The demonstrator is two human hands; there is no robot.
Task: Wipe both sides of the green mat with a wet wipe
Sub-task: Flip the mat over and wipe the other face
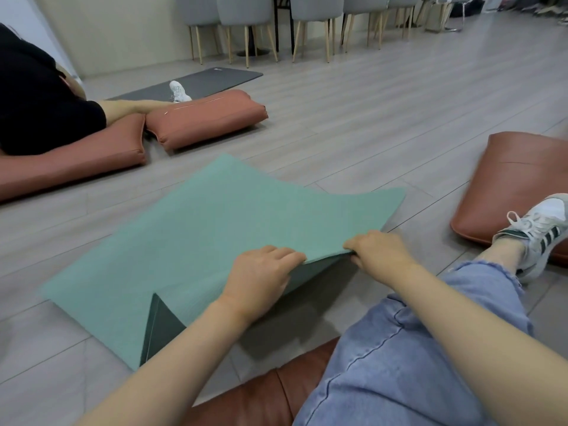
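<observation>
Both hands, left hand (pixel 261 273) and right hand (pixel 376 252), grasp the near edge of the green mat (pixel 215 229), lifted off the wooden floor (pixel 353 124). Step in hand is judged the turn-over (no wet wipe visible); next, carry that edge toward the far side.

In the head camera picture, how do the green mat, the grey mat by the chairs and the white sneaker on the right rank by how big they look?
Largest to smallest as they look:
1. green mat
2. grey mat
3. white sneaker
The grey mat lies far off and is partly hidden, so its true size is unsure.
</observation>
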